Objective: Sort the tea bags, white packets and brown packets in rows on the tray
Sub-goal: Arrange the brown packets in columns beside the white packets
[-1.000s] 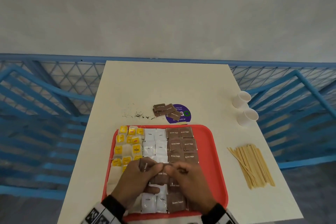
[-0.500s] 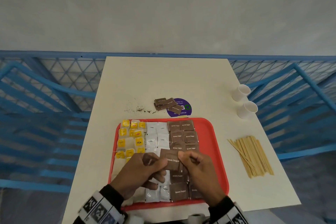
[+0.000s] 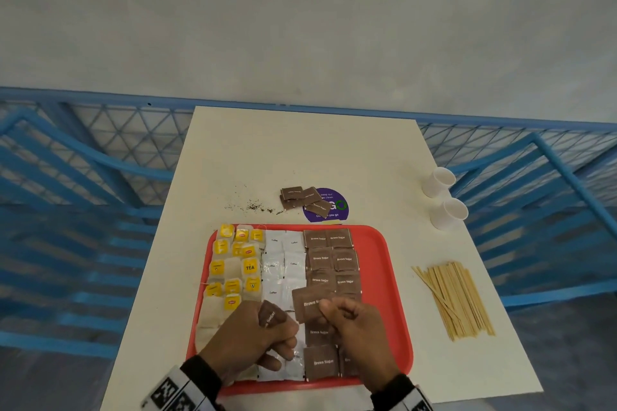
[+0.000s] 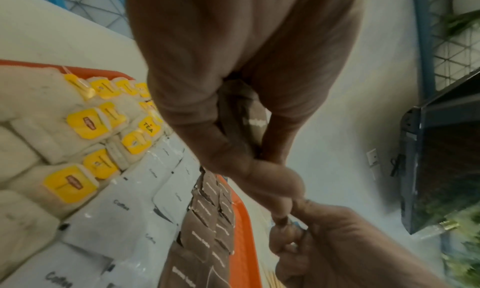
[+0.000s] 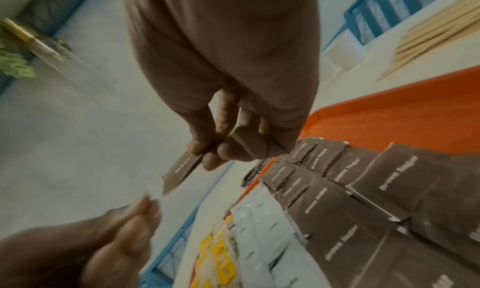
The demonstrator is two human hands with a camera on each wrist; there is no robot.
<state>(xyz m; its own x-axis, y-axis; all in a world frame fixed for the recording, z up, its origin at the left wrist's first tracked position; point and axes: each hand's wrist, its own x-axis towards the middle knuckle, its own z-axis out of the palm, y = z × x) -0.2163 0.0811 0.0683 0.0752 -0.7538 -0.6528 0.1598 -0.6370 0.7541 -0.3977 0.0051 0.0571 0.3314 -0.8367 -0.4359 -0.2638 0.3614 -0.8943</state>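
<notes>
A red tray (image 3: 384, 277) holds tea bags (image 3: 233, 267) with yellow tags on the left, white packets (image 3: 283, 264) in the middle and brown packets (image 3: 334, 260) on the right. Both hands hover over its near half. My left hand (image 3: 280, 327) grips a small bunch of brown packets (image 3: 268, 315), also seen as brown packets (image 4: 244, 116) in its fist in the left wrist view. My right hand (image 3: 329, 310) pinches one brown packet (image 3: 309, 302) by its corner between thumb and fingers, the same brown packet (image 5: 182, 169) hanging from the fingers in the right wrist view.
Several loose brown packets (image 3: 305, 198) lie beyond the tray on a purple sticker (image 3: 329, 210), with tea crumbs (image 3: 253, 207) to their left. Two white cups (image 3: 444, 197) and a pile of wooden stirrers (image 3: 454, 300) lie to the right. Blue railings surround the table.
My right hand has drawn one brown packet away from the bunch in my left hand. The two hands have come slightly apart over the tray.
</notes>
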